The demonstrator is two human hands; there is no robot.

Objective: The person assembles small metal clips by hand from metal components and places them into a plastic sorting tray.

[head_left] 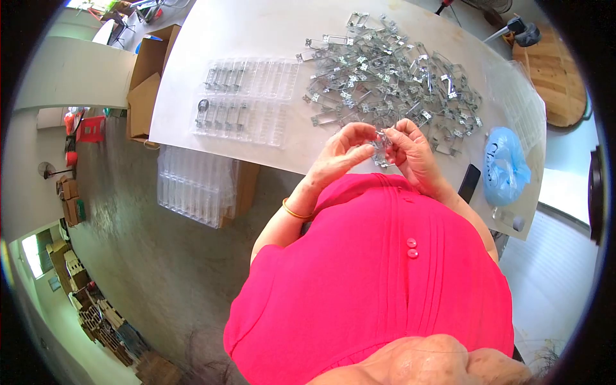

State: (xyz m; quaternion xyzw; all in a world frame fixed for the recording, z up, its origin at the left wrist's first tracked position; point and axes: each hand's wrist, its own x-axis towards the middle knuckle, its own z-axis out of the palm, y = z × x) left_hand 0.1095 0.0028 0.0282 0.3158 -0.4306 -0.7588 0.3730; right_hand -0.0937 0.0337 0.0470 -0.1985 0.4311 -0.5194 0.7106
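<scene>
Close to my body, at the table's near edge, both hands meet around a small silver metal bracket [381, 154]. My left hand [343, 154] is closed on one side of it, thumb and fingers pinching. On the other side my right hand [412, 153] grips it with bent fingers. The fingers partly hide the bracket's shape. Just beyond my hands lies a large heap of similar metal brackets [391, 77]. To the left, two clear plastic trays [273, 80] lie side by side, with several brackets [221, 115] in their left slots.
A stack of clear trays [192, 183] stands below the table's left edge beside cardboard. On the right of the table [256, 32] are a blue plastic bag [504, 167], a dark phone [470, 182] and clear plastic [513, 96]. An open cardboard box [144, 96] stands at left.
</scene>
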